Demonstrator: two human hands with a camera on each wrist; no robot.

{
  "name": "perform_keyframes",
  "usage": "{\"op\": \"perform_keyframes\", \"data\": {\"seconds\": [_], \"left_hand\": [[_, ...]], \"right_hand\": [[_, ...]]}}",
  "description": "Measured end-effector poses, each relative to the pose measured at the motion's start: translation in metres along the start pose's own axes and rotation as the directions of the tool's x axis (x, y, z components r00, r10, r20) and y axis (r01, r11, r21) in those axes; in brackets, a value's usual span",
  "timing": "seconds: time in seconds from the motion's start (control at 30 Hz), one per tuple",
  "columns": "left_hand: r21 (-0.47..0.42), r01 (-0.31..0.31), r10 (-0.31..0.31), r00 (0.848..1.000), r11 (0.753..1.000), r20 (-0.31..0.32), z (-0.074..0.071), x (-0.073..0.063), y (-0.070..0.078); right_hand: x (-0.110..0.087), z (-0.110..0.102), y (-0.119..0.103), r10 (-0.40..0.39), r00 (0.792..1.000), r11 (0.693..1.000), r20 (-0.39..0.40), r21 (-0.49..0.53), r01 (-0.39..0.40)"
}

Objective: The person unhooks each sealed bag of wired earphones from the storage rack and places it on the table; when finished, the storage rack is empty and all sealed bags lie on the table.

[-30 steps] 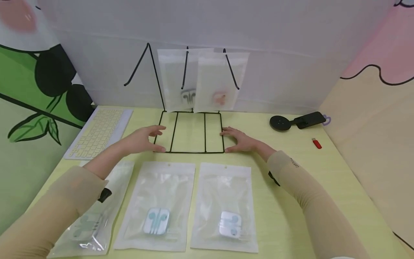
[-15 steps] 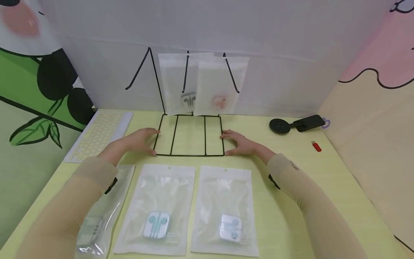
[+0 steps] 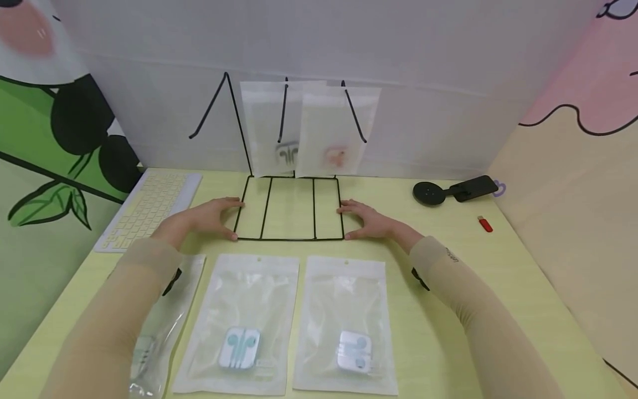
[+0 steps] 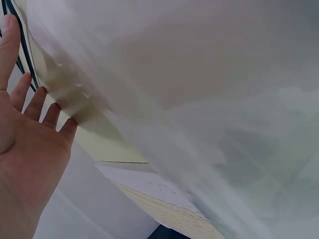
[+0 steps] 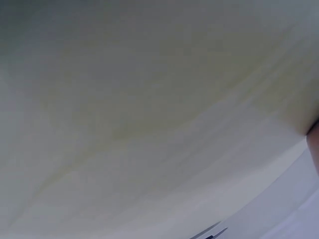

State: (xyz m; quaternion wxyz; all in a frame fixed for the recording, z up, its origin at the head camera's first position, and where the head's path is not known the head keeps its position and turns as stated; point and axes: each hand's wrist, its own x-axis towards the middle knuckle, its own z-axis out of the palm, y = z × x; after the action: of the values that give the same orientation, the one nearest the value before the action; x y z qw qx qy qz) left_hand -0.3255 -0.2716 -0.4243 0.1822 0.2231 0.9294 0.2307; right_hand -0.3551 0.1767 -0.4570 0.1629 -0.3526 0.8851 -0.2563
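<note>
A black wire display rack [image 3: 289,239] stands against the back wall, its base flat on the table. Two white zip bags hang from its hooks: one with dark earphones [image 3: 287,155], the other with pink earphones [image 3: 336,157]. My left hand [image 3: 204,218] is at the base's left side, thumb and fingers spread along the wire; the left wrist view shows its fingers [image 4: 37,102] extended. On the opposite side my right hand [image 3: 371,220] touches the wire with spread thumb and fingertips. Closer to me lie two earphone bags [image 3: 259,293] [image 3: 344,293], and a third bag [image 3: 169,327] is partly under my left forearm.
A white keyboard [image 3: 149,208] lies at the left. A black folding stand with a round base [image 3: 430,193] and a red USB stick [image 3: 485,224] lie at the right. The pale wall cloth [image 3: 423,111] rises directly behind the rack.
My left hand has shifted slightly left, from over the base's left wire to its outer edge. My right hand stays by the right wire. The rack and bags hold their places.
</note>
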Motion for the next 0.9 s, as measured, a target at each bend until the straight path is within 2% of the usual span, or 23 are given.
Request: {"op": "perform_keyframes", "data": {"seconds": [0.33, 0.53, 0.73, 0.9], "left_hand": [[0.021, -0.015, 0.015, 1.0, 1.0, 0.011, 0.002, 0.004, -0.004], [0.038, -0.015, 0.014, 1.0, 0.999, 0.01, 0.004, 0.004, -0.006], [0.04, -0.021, 0.021, 1.0, 0.999, 0.008, 0.004, 0.003, -0.008], [0.02, -0.023, 0.023, 1.0, 1.0, 0.009, 0.004, 0.003, -0.009]], "right_hand": [[-0.002, -0.001, -0.001, 0.016, 1.0, 1.0, 0.008, -0.015, -0.015], [-0.004, -0.009, -0.015, 0.022, 1.0, 0.999, 0.012, -0.047, -0.021], [-0.008, -0.026, -0.041, -0.018, 0.994, 0.999, -0.104, -0.041, 0.014], [-0.022, -0.05, -0.073, -0.061, 0.969, 0.997, -0.241, -0.057, 0.049]]}}
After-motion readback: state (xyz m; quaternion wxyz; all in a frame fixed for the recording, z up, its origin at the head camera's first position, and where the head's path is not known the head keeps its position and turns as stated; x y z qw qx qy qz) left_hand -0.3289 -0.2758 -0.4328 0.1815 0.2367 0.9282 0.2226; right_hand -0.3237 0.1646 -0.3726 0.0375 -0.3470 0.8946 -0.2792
